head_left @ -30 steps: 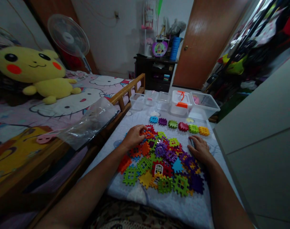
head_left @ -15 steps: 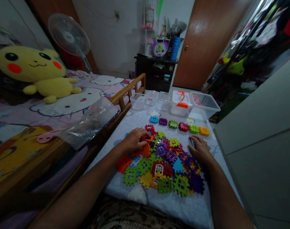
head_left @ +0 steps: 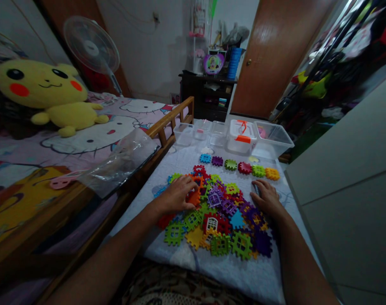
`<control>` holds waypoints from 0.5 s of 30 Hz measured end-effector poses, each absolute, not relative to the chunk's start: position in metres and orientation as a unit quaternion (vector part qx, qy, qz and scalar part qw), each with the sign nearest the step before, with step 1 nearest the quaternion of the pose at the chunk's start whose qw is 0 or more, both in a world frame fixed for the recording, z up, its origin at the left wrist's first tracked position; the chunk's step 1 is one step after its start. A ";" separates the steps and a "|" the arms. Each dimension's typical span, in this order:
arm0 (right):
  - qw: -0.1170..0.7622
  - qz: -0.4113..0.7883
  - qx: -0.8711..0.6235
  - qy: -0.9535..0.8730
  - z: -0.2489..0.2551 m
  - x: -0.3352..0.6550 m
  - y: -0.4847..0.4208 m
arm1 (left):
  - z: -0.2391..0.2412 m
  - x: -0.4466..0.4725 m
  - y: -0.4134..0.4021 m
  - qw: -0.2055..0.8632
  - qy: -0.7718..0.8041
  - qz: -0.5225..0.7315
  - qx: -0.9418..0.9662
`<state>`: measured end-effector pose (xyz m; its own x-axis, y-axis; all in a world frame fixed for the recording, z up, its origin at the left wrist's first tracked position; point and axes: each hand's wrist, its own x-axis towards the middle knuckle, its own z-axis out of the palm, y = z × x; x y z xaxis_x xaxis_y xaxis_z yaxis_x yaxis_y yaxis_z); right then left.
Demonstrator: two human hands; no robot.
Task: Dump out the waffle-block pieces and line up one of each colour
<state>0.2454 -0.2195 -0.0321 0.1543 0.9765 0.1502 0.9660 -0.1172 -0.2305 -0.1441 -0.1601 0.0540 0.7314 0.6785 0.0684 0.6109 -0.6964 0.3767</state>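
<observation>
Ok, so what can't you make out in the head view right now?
All in the head view:
- Orange pieces at the left hand: partly covered by its fingers and thumb; grip unclear.
- Heap: its lower pieces are hidden by those on top.
- Pink item at the clear bin: too small and blurred to identify.
- Yellow plush toy: cut off by the left edge.

yellow plush toy point(head_left: 62, 101) on a bed point(head_left: 123, 108), standing fan point(head_left: 93, 46) behind, closed wooden door point(head_left: 275, 55)
</observation>
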 end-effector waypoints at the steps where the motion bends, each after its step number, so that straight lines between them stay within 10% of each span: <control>1: 0.139 0.016 -0.747 -0.650 -0.032 0.245 -0.220 | 0.053 -0.144 -0.161 0.168 0.352 0.104 0.915; 15: 0.151 0.003 -0.741 -0.654 -0.037 0.248 -0.220 | 0.049 -0.142 -0.164 0.197 0.381 0.082 0.899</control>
<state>0.2481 -0.2196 -0.0374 0.1433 0.9706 0.1936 0.9689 -0.0978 -0.2271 -0.1418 -0.1641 0.0487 0.6957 0.7183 -0.0038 0.6538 -0.6311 0.4174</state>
